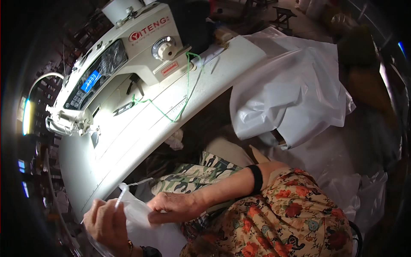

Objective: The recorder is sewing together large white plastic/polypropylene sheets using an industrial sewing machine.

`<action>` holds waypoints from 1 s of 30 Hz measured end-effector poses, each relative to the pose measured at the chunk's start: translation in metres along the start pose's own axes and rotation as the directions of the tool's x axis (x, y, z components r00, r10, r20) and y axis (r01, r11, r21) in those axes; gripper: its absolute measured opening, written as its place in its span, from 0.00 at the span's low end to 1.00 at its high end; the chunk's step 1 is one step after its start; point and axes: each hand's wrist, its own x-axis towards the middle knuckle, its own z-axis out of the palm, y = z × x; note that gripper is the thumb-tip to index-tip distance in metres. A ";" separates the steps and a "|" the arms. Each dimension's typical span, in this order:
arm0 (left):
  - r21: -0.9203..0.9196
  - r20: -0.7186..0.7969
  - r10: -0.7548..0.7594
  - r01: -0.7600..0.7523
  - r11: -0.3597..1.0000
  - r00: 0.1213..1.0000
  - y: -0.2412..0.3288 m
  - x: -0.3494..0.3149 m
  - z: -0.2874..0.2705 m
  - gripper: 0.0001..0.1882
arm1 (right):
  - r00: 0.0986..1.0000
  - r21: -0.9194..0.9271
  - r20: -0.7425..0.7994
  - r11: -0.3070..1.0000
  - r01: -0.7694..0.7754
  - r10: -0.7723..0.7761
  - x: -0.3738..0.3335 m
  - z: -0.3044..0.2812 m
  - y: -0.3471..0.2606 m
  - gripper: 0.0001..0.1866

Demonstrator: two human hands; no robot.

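Note:
A thin, translucent white plastic sheet (135,210) is stretched between my two hands at the lower left, just off the front edge of the sewing machine table. My left hand (106,223) has its fingers curled round one edge, and a white strip of it shows between the fingers. The right hand (175,207) pinches the other side, thumb and fingers pressed together. From the top of the sheet a thin twisted white strand (141,181) trails off to the right. More of the plastic hangs below, over my lap.
A white sewing machine (145,43) stands on the pale table (141,128), with green thread (187,92) and small dark snips (124,108) on it. A large white plastic sheet (295,90) drapes over the table's right end. Camouflage cloth (188,175) lies under my right forearm.

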 end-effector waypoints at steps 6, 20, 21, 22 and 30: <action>-0.498 0.077 -0.065 0.095 0.862 0.995 0.007 0.012 0.047 0.07 | 0.994 -0.164 -0.112 0.986 -0.040 0.022 -0.069 -0.072 -0.001 0.11; -0.782 0.483 -0.263 0.546 0.299 0.835 0.024 -0.019 0.073 0.09 | 0.075 -0.275 -0.751 0.208 -0.939 -0.656 -0.093 -0.239 0.083 0.35; -0.795 0.483 -0.238 0.536 0.285 0.843 0.023 -0.020 0.073 0.09 | 0.062 -0.234 -0.732 0.166 -0.958 -0.679 -0.096 -0.250 0.085 0.33; -0.794 0.484 -0.240 0.538 0.285 0.842 0.023 -0.021 0.074 0.09 | 0.008 -0.236 -0.733 0.243 -0.941 -0.680 -0.100 -0.259 0.089 0.23; -0.820 0.470 -0.226 0.517 0.245 0.853 0.022 -0.019 0.084 0.06 | 0.084 -0.373 -0.851 0.485 -0.791 -0.518 -0.197 -0.271 0.072 0.10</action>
